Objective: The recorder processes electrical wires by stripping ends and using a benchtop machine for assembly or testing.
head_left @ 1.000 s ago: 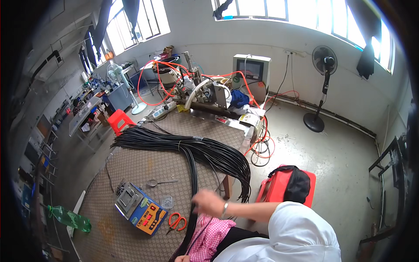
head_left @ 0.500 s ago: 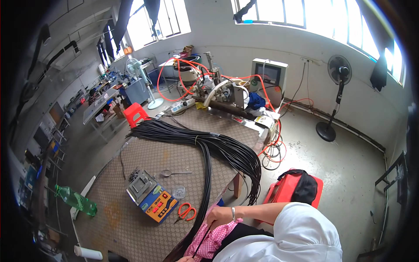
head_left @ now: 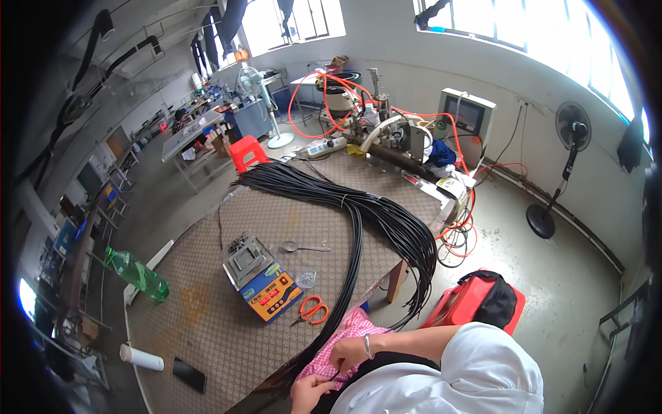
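At about 9 o'clock on the table [head_left: 207,324] lies a green bottle [head_left: 138,273], and near the middle stands a small blue and orange machine [head_left: 262,279], with orange scissors [head_left: 312,309] just beside it. At 6 o'clock the left hand [head_left: 308,393] and the right hand [head_left: 349,352] are both closed on a pink checked cloth [head_left: 338,341], beside the long bundle of black cables [head_left: 358,228].

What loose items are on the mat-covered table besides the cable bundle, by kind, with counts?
Green plastic bottle: 1
Blue-and-orange benchtop device: 1
Orange-handled scissors: 1
Metal spoon: 1
Small clear round container: 1
White cylinder: 1
Black phone: 1
Total: 7
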Action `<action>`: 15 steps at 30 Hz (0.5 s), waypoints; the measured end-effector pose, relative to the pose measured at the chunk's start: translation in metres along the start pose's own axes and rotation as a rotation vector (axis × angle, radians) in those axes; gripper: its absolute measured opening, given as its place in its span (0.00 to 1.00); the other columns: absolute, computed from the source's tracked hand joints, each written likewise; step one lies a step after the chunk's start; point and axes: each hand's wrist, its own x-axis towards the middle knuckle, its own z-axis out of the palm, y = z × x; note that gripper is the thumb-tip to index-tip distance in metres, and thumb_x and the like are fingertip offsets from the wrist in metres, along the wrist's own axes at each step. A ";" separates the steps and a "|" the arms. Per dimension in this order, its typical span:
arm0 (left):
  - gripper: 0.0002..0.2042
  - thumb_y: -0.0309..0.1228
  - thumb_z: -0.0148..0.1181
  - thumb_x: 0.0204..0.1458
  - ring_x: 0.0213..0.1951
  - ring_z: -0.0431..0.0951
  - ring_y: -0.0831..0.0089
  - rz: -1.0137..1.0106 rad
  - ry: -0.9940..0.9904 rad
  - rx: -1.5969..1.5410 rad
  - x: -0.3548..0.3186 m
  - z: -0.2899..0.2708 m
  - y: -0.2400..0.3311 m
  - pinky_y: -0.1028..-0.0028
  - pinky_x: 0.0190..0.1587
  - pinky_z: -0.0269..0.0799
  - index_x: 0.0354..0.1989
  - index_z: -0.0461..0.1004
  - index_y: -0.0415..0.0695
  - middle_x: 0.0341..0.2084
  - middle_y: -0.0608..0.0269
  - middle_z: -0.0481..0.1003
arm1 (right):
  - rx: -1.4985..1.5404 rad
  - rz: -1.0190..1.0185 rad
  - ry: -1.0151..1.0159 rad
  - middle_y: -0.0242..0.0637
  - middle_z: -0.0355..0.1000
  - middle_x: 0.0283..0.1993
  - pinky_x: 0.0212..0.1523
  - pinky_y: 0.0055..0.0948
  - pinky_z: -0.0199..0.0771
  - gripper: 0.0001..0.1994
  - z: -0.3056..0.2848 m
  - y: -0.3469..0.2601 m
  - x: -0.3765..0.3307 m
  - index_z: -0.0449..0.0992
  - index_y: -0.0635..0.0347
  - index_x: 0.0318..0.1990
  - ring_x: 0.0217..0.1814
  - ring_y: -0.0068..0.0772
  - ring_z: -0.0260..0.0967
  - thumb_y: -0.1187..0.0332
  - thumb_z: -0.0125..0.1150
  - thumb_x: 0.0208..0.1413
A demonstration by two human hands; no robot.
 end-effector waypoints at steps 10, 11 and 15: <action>0.07 0.20 0.53 0.47 0.24 0.75 0.78 0.029 0.187 -0.273 0.008 0.007 -0.020 0.81 0.27 0.71 0.34 0.73 0.33 0.23 0.61 0.75 | -0.413 -0.128 0.383 0.37 0.65 0.28 0.27 0.38 0.67 0.08 0.011 -0.002 -0.007 0.67 0.59 0.25 0.29 0.42 0.67 0.67 0.58 0.41; 0.07 0.21 0.53 0.47 0.23 0.75 0.78 0.155 0.282 0.041 0.010 0.009 -0.017 0.80 0.26 0.71 0.35 0.72 0.34 0.22 0.62 0.75 | -0.419 -0.135 0.415 0.37 0.65 0.27 0.27 0.38 0.67 0.08 0.011 -0.002 -0.008 0.67 0.59 0.25 0.29 0.42 0.67 0.67 0.57 0.42; 0.09 0.23 0.55 0.46 0.26 0.75 0.78 0.294 0.207 0.350 0.014 0.006 -0.017 0.78 0.29 0.70 0.37 0.70 0.36 0.22 0.59 0.76 | -0.453 -0.155 0.387 0.37 0.65 0.27 0.27 0.38 0.66 0.07 0.007 -0.004 -0.010 0.67 0.59 0.24 0.29 0.41 0.67 0.68 0.58 0.40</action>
